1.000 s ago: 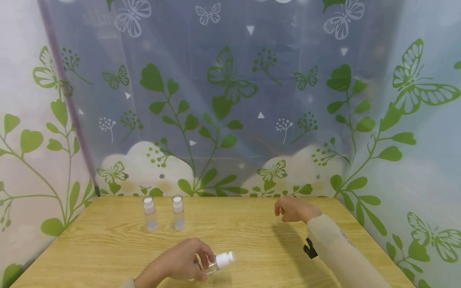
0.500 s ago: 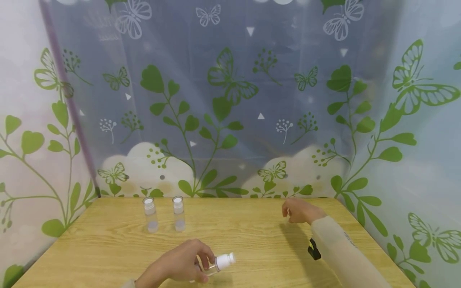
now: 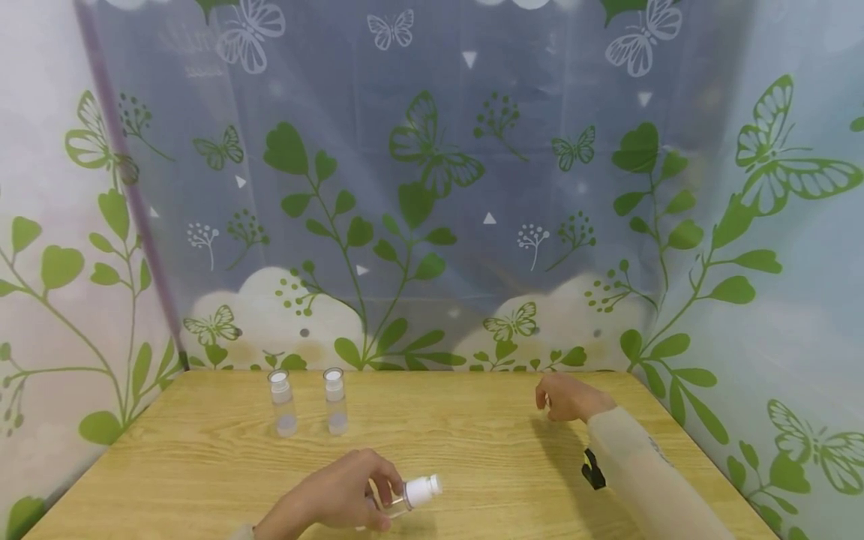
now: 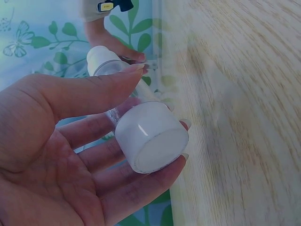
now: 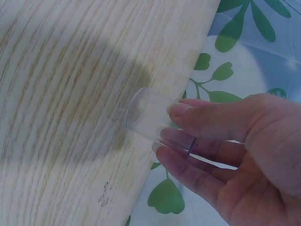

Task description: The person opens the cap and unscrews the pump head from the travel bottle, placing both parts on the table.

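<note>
Right hand [image 3: 570, 397] farther right; bottle [image 3: 409, 497], long axis aslant, white top [image 3: 425, 489] rightward.

Your left hand [image 3: 347, 487]: close to you, back upward, thumb [image 4: 94, 93] opposing bent fingers [image 4: 146, 188] | your right hand [image 3: 567, 397]: farther out, thumb and fingers pinching | your right forearm [image 3: 655, 472]: sleeved, stretched forward, angled inward | your left wrist [image 3: 286, 512]: bare
</note>
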Action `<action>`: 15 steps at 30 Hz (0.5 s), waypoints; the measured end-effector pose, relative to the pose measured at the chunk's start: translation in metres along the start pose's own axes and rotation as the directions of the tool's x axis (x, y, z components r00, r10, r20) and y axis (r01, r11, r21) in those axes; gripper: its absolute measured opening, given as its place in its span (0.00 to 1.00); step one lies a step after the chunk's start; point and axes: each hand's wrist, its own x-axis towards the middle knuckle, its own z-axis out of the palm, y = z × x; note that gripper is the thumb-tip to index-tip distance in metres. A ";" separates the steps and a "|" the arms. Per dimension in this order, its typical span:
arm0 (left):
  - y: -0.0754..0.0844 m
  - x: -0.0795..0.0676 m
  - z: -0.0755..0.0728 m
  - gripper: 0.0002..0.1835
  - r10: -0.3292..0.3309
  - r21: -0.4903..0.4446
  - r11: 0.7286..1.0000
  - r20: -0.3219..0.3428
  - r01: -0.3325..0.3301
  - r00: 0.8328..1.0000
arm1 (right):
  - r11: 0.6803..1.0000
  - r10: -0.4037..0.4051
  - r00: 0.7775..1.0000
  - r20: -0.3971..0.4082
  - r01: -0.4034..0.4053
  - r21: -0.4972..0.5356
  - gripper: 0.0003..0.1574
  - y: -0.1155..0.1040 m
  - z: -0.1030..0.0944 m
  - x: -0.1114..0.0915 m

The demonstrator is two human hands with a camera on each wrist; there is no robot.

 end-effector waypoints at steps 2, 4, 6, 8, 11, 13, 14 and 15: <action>0.000 0.000 0.000 0.15 0.001 -0.001 1.000 0.001 -0.001 1.000 | 1.000 0.008 1.000 0.001 -0.008 0.004 0.12 0.000 0.000 0.001; -0.001 0.000 0.000 0.15 -0.003 -0.004 1.000 0.002 0.003 1.000 | 1.000 0.011 1.000 0.006 -0.011 -0.002 0.12 0.000 0.000 0.001; -0.001 0.000 0.000 0.15 -0.004 -0.009 1.000 0.004 0.004 1.000 | 1.000 0.018 1.000 0.010 -0.018 0.002 0.12 0.001 0.001 0.001; -0.001 0.000 0.000 0.15 -0.004 -0.011 1.000 0.004 0.004 1.000 | 1.000 0.018 1.000 0.013 -0.018 0.000 0.12 0.001 0.002 0.001; -0.001 0.000 0.000 0.15 -0.006 -0.012 1.000 0.002 0.006 1.000 | 1.000 0.027 0.999 0.019 -0.027 0.003 0.12 0.001 0.002 0.000; 0.000 0.000 0.000 0.15 -0.007 -0.013 1.000 0.001 0.007 1.000 | 0.999 0.043 0.999 0.021 -0.043 0.008 0.12 0.002 0.002 0.000; 0.000 0.000 0.000 0.15 -0.008 -0.017 1.000 0.002 0.008 1.000 | 0.999 0.048 0.999 0.023 -0.048 0.004 0.12 0.002 0.003 0.000; 0.000 0.000 0.000 0.15 -0.009 -0.019 1.000 0.002 0.009 1.000 | 0.998 0.055 0.998 0.024 -0.055 0.004 0.12 0.002 0.003 0.000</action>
